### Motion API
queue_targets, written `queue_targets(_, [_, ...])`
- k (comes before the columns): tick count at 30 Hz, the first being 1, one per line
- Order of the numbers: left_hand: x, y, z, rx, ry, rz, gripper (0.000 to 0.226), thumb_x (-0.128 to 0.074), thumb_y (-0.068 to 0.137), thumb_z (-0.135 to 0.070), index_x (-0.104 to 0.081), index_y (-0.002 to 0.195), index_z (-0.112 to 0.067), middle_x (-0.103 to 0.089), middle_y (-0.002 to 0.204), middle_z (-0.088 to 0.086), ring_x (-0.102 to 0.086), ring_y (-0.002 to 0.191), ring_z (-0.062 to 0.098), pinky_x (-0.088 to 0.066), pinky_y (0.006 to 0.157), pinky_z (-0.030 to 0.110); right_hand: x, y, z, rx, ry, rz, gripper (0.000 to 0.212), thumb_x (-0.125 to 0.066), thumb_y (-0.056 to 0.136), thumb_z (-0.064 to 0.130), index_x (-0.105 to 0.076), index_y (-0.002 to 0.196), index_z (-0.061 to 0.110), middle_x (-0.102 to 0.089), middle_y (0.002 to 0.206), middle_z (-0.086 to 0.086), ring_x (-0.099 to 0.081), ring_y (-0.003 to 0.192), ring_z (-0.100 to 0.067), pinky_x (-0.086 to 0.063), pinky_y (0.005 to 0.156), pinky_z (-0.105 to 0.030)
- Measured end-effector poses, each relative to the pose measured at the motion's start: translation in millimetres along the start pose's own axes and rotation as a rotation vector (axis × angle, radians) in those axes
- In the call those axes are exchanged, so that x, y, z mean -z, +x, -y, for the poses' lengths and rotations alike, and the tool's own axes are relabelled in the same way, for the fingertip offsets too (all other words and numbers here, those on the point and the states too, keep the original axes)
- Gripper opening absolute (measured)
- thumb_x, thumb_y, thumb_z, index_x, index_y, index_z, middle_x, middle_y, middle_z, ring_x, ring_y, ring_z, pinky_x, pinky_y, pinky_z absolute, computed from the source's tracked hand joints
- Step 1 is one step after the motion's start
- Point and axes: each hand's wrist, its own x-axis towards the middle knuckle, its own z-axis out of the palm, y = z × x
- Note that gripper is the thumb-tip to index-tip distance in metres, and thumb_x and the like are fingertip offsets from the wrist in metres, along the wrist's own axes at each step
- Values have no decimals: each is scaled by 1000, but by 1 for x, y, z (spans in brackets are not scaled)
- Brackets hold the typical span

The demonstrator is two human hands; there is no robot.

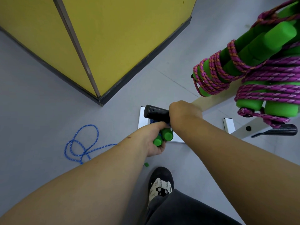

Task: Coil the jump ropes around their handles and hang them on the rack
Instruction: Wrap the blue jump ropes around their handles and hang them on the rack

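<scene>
My left grip (155, 140) is curled round two green handles (164, 137), held side by side at frame centre, ends facing the cam. Blue rope (82, 143) shows just behind the handles, and loose loops of it lie on the floor (40, 103) at centre-left, trailing toward my left arm. My right grip (183, 111) is just above the handles, knuckles up, fingers bent down over them and hidden from the cam; can't tell if it's closed on anything. It sits by a black peg (155, 113) pointing left, center of frame.

Rack (215, 99): cream bar runs from centre to right edge, w/ white feet on the floor below. Upper right, it carries several coiled ropes (263, 78), purple cord wound round green foam handles, bunched tight together. A second black peg (282, 132) sticks out at right, below those bundles.

A small green bit (146, 164) lies on the floor near my left wrist. My shoe (160, 184), black & white, is at bottom centre, w/ a dark trouser leg (186, 210) below. Yellow wall (113, 38) w/ dark skirting fills upper left.
</scene>
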Motion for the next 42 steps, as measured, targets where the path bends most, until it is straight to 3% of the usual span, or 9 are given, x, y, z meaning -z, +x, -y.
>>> queue_targets(5, [8, -3, -1, 40, -114, 47, 35, -76, 81, -9, -65, 114, -5, -69, 103, 18, -68, 82, 28, -62, 70, 39, -2, -2, -2, -15, -20, 8, 29, -66, 85, 3, -60, 112, 11, -54, 109, -11, -58, 98, -30, -44, 71, -35])
queue_targets(11, [13, -10, -4, 74, -367, 118, 46, -69, 83, -13, -63, 126, 3, -69, 125, 21, -70, 78, 26, -60, 49, 28, -3, -2, -1, -5, -66, 23, 37, -67, 84, 3, -59, 119, 10, -54, 120, -10, -60, 107, -31, -44, 71, -35])
queue_targets(19, [6, -12, -5, 99, -519, 118, 40, -68, 82, -15, -65, 117, 2, -70, 97, 20, -66, 70, 23, -57, 46, 26, 0, 8, 1, 1, -106, 112, 43, -67, 86, 6, -53, 127, 11, -46, 132, -11, -57, 117, -29, -51, 91, -40])
queue_targets(25, [-7, -15, -10, 82, -365, 100, 20, -80, 82, -22, -66, 84, -8, -63, 60, 6, -52, 55, 10, -44, 50, 14, -5, 17, 2, 10, -57, 134, 28, -54, 92, 14, -53, 120, 14, -43, 127, -10, -56, 101, -28, -51, 92, -41])
queue_targets(30, [-2, -14, -15, 129, -145, 23, 26, -76, 73, -14, -66, 97, -8, -62, 95, 7, -55, 77, 22, -54, 58, 26, -8, 17, -2, -4, -6, 42, 13, -60, 89, 9, -53, 99, 13, -39, 100, -5, -52, 88, -27, -46, 76, -35])
queue_targets(32, [0, -16, -19, 125, -33, -7, 28, -75, 74, -17, -64, 99, -9, -58, 98, 6, -53, 80, 24, -55, 63, 31, -9, 17, -2, -23, 22, 13, 23, -62, 87, 5, -43, 76, 11, -38, 82, -3, -50, 83, -26, -45, 72, -33])
queue_targets(34, [0, -19, -23, 111, 40, -2, 27, -72, 78, -18, -63, 101, -8, -57, 98, 8, -54, 81, 24, -55, 63, 32, -10, 19, -2, -19, 46, -2, 35, -64, 85, 3, -36, 66, 13, -36, 72, -3, -48, 70, -22, -43, 68, -31])
queue_targets(38, [-1, -20, -30, 113, 45, 31, 29, -63, 81, -15, -64, 107, -2, -67, 112, 16, -64, 81, 30, -56, 55, 30, -11, 16, -4, 6, 94, -31, 14, -63, 82, 1, -56, 78, 13, -47, 70, -2, -44, 59, -18, -33, 50, -25])
queue_targets(42, [6, -22, -35, 163, -63, 124, 30, -57, 84, -15, -62, 108, 2, -66, 91, 25, -63, 59, 29, -54, 54, 23, -11, 11, -8, 83, 159, -37, 26, -59, 82, 0, -67, 102, 15, -61, 84, -6, -58, 78, -27, -42, 57, -29])
